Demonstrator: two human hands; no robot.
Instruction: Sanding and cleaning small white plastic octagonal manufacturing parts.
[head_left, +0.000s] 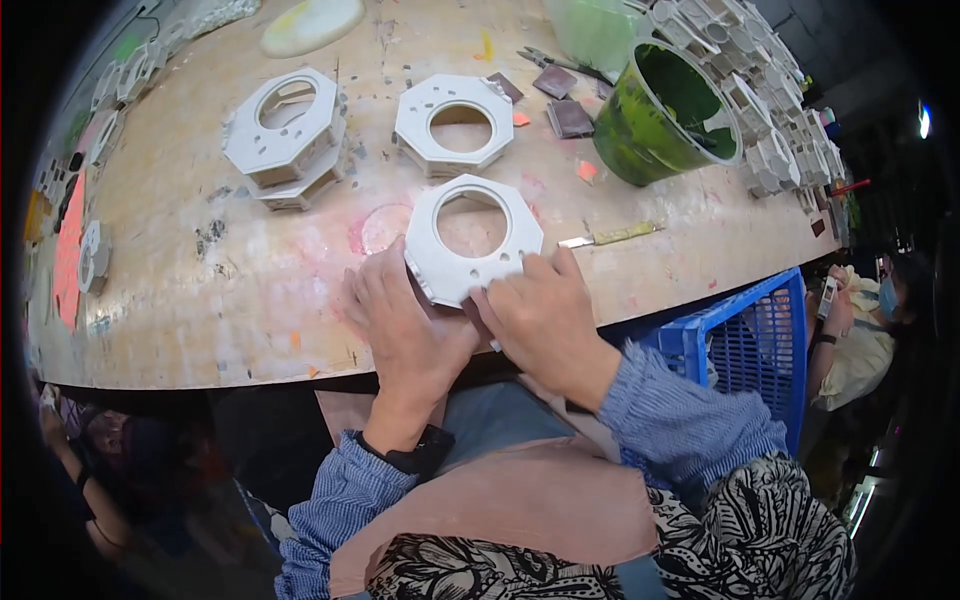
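A white octagonal frame [452, 268] with a large round opening and several small holes is at the table's near edge, tilted toward me. My left hand [412, 318] grips its lower left side, fingers curled round the edge. My right hand [553, 318] is closed against the lower right edge, fingers bent and pressed together; a small dark thing seems to be between thumb and fingers, too hidden to name. Beyond stand a similar octagonal piece [415, 110] and, to its left, a stack of octagonal pieces [245, 145].
A yellow-handled knife [625, 234] lies right of the frame. Brown square pads [571, 119], pliers [560, 63] and a green-stained bucket [640, 140] are farther back. White parts [765, 120] pile up at right. A blue crate [690, 350] stands below the edge; a co-worker [860, 340] sits beyond.
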